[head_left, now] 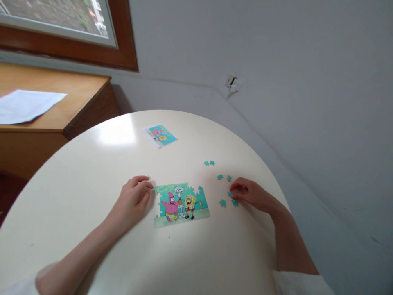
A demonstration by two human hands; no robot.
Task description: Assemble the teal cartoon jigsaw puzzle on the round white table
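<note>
A partly joined jigsaw puzzle point(184, 205) lies flat on the white round table, showing three cartoon figures on teal. Its top and left edges are ragged with gaps. At its left side rests my left hand point(135, 196), fingers loosely bent and thumb apart, fingertips close to the upper left corner; I cannot tell if they touch it. Over at the right, my right hand point(250, 193) pinches a small teal puzzle piece point(230, 194) between thumb and fingers, low over the table. Loose teal pieces lie around it, among them one piece point(222, 203) and another point(235, 203).
Farther up lie more loose pieces, including a pair point(209, 163). A printed reference picture point(160, 135) lies toward the far side of the round table point(92, 176). Beyond are a wooden desk point(86, 92) with paper point(29, 105), a wall socket point(233, 83) and a window.
</note>
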